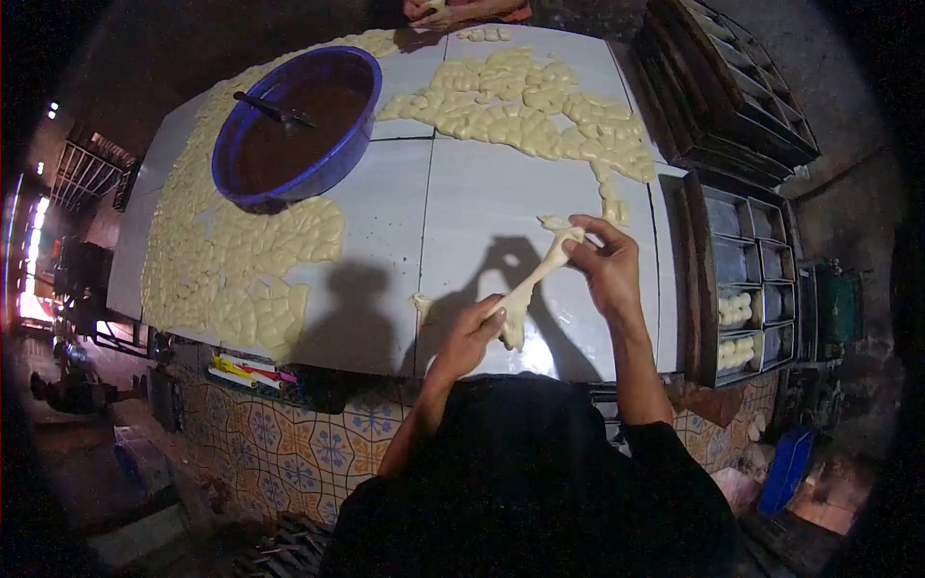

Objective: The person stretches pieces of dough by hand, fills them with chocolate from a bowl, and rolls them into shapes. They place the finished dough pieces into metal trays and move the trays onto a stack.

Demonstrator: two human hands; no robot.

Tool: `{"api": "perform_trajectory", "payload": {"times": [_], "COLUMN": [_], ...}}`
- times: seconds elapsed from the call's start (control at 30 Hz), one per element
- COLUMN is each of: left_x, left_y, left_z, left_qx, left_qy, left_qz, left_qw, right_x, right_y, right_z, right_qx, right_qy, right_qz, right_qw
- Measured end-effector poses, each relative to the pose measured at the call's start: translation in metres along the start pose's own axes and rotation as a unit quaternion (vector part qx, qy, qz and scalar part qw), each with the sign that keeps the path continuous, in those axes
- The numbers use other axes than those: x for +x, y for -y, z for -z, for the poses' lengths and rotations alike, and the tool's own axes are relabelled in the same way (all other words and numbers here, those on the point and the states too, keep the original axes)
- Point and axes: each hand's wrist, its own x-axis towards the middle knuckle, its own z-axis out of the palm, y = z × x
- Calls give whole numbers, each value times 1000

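Note:
Between my two hands a strip of pale dough (537, 276) is stretched above the white tiled table (482, 193). My left hand (466, 339) grips its lower left end, and a loose flap hangs below the fingers. My right hand (609, 266) pinches the upper right end, where a small tuft sticks out past the fingertips. A small scrap of dough (421, 304) lies on the tiles just left of the stretched piece. Many flattened dough pieces (520, 125) lie together beyond my hands, with a short row running down near my right hand.
A blue tub (362, 144) of dark brown filling, with a dark-handled tool (275, 110) in it, stands at the left among more dough pieces (260, 241). At right are divided metal pans (727, 212), two compartments holding dough rolls (735, 353). Another person's hands (453, 12) work at the far edge.

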Motion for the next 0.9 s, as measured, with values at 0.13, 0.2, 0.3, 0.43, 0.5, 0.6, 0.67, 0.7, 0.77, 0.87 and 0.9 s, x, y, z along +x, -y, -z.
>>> {"api": "perform_trajectory", "payload": {"times": [0.13, 0.2, 0.3, 0.43, 0.5, 0.6, 0.67, 0.7, 0.77, 0.87, 0.9], "left_x": [-6, -7, -10, -10, -8, -5, -3, -2, 1, -3, -6], "left_y": [31, 42, 48, 36, 24, 25, 28, 39, 21, 31, 43], "left_z": [13, 12, 14, 17, 13, 18, 15, 14, 15, 36, 42], "left_qx": [-206, -264, -317, -375, -403, -191, -97, -34, -15, -172, -214], "left_qy": [-58, -112, -140, -89, -85, -83, -70, -104, -161, -174, -161], "left_qz": [30, 24, 24, 43, 63, 47, 34, 9, 26, 41, 11], "left_qw": [976, 958, 938, 922, 909, 977, 992, 994, 986, 969, 963], "right_x": [6, 10, 9, 3, -8, -11, -15, -17, -22, -28, -31], "right_y": [7, -5, -17, -51, -47, -56, -63, -46, -31, -28, -18], "right_z": [17, 20, 17, 4, -5, -10, -14, -13, -5, 22, 25], "right_qx": [67, 118, 159, -167, -234, -196, -206, -317, -344, -358, -342], "right_qy": [-97, -109, -92, 146, 211, 261, 294, 331, 307, 295, 293], "right_qz": [49, 91, 135, 191, 126, 76, 68, -21, -31, 75, 89], "right_qw": [992, 983, 974, 956, 941, 942, 931, 889, 887, 883, 888]}}
